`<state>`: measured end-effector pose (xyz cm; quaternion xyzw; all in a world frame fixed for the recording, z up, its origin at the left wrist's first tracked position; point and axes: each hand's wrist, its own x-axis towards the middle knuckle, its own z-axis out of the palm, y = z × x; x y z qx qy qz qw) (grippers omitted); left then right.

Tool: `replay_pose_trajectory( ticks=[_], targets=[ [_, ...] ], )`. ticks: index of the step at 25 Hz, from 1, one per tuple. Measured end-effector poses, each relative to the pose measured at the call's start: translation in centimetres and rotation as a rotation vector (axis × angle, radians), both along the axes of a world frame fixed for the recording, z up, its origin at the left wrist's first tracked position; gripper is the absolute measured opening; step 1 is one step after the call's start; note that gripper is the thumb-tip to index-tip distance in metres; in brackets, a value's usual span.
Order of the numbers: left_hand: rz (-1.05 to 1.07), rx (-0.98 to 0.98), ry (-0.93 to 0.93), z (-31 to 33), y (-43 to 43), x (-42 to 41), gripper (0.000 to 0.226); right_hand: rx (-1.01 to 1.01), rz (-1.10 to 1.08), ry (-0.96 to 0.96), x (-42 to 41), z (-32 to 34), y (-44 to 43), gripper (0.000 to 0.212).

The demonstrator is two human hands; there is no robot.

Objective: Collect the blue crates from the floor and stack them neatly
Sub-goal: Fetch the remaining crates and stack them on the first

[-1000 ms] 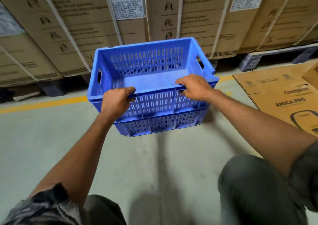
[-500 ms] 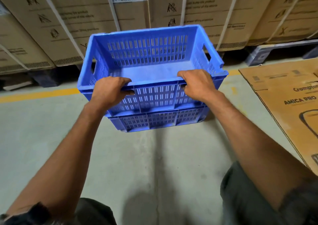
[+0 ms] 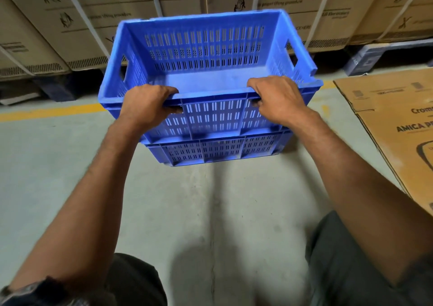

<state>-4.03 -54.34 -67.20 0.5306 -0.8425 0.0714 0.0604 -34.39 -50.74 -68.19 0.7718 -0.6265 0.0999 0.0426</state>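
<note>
The upper blue crate is showing as hard moulded plastic, rectangular, its walls pierced by rows of narrow slots, with a handle cut-out in each short side and a smooth solid bottom. It is sitting squarely over a second blue crate of the same slotted, ribbed make, which is standing on the floor; whether the two are fully seated together I cannot tell. The floor is looking like dull, scuffed grey concrete, with a yellow line running across it behind the stack.

Beyond the crates, tall cardboard boxes bound with pale straps are lining the back on dark pallets. A flattened printed carton is lying on the floor to the right, apart from the stack.

The left hand and right hand are both gripping the upper crate's near long rim, fingers curling over the top edge and thumbs tucking under it, one hand toward each corner.
</note>
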Motion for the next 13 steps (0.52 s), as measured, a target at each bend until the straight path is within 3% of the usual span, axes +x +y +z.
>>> replay_pose_trajectory(
  ticks=[7,13],
  targets=[
    [0.061,0.027,-0.022,0.1,0.8,-0.8,0.042,-0.109,-0.021,0.059,-0.3,-1.6,0.3,0.038],
    [0.1,0.037,-0.025,0.4,0.5,-1.4,0.05,-0.071,-0.027,0.059,-0.7,-1.6,-0.1,0.037]
  ],
)
